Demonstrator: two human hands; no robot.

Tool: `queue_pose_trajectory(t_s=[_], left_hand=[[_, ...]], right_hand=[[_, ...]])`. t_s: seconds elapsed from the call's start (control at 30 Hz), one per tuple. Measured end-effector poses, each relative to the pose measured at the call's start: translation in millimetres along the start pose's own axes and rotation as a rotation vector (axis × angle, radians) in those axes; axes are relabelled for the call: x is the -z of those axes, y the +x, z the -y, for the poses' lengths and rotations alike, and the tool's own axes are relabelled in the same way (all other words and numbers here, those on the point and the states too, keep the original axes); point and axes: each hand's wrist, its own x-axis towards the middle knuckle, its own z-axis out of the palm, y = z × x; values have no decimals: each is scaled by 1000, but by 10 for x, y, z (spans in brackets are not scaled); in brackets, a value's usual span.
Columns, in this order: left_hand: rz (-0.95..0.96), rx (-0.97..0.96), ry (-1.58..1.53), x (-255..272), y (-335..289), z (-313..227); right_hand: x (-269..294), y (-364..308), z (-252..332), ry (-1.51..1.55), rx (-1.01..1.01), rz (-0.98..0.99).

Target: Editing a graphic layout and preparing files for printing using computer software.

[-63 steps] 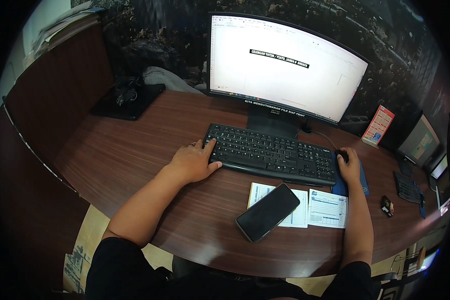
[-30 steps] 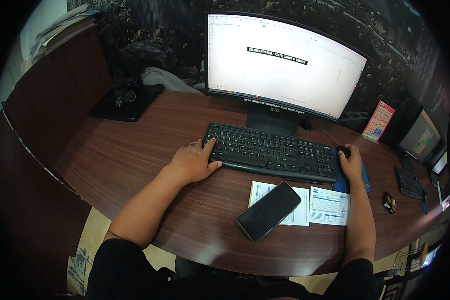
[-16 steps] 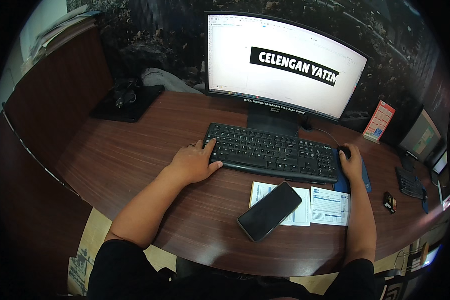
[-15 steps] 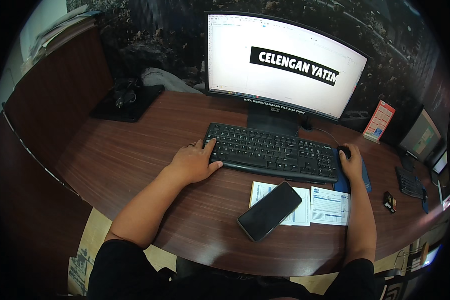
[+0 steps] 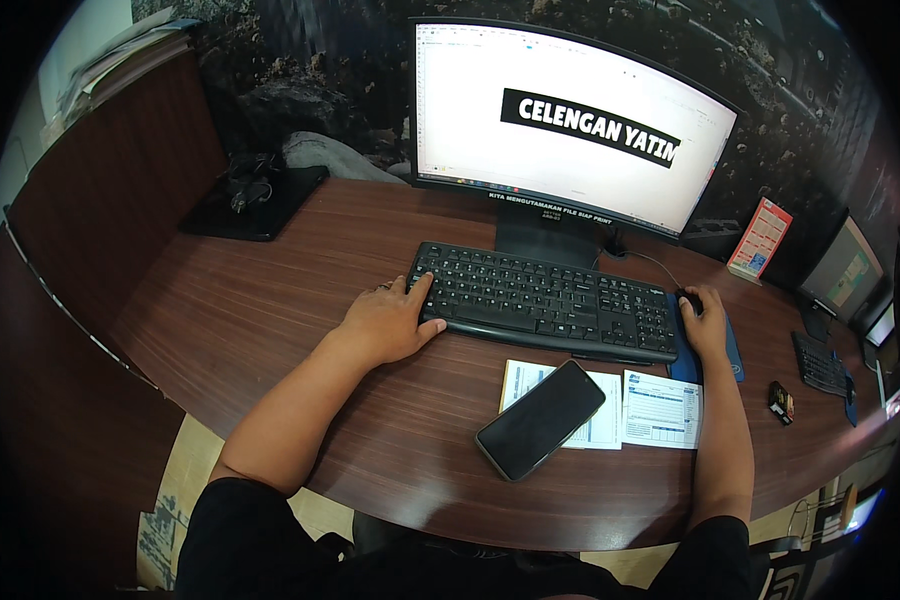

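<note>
My left hand (image 5: 382,322) rests at the left end of a black keyboard (image 5: 545,303), fingers apart, with fingertips on the leftmost keys and the thumb by its front edge. My right hand (image 5: 705,325) is curled over a black computer mouse (image 5: 686,298), which it mostly covers, on a blue mouse pad (image 5: 733,352). Behind the keyboard stands a curved monitor (image 5: 460,120) showing a white page with a black banner in white lettering. A dark smartphone (image 5: 540,420) lies face up, partly over a printed pad of paper (image 5: 602,432). Beside that is a printed form (image 5: 660,412).
A small dark box (image 5: 781,404) sits right of my right forearm. Farther right are a red-and-white desk calendar (image 5: 760,238), a second monitor (image 5: 844,262) and another keyboard (image 5: 820,362). A flat black device (image 5: 290,200) with cables lies back left, beside a wooden partition (image 5: 120,160).
The view has shifted very slightly. Both hands stay in place, on the keyboard and the mouse, and the banner on the screen looks the same.
</note>
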Motion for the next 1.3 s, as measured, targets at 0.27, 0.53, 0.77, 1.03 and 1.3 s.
queue_pose_trajectory(t_s=[0.27,0.53,0.77,1.03,1.3], left_hand=[[-17,-5,17,12,-5,-17],[-17,-7,28,-24,8,13],[-3,-2,7,-5,-2,2],[-14,4,3,-25,-1,7],[-24,-25,8,-71,-26,16]], right_hand=[[-12,12,-42,-11,-1,-6],[-19,9,-37,-36,16,-15],[-25,0,-38,-27,-17,-13],[-15,-3,-9,-24,-16,-8],[-12,-59,-40,-18,-11,-10]])
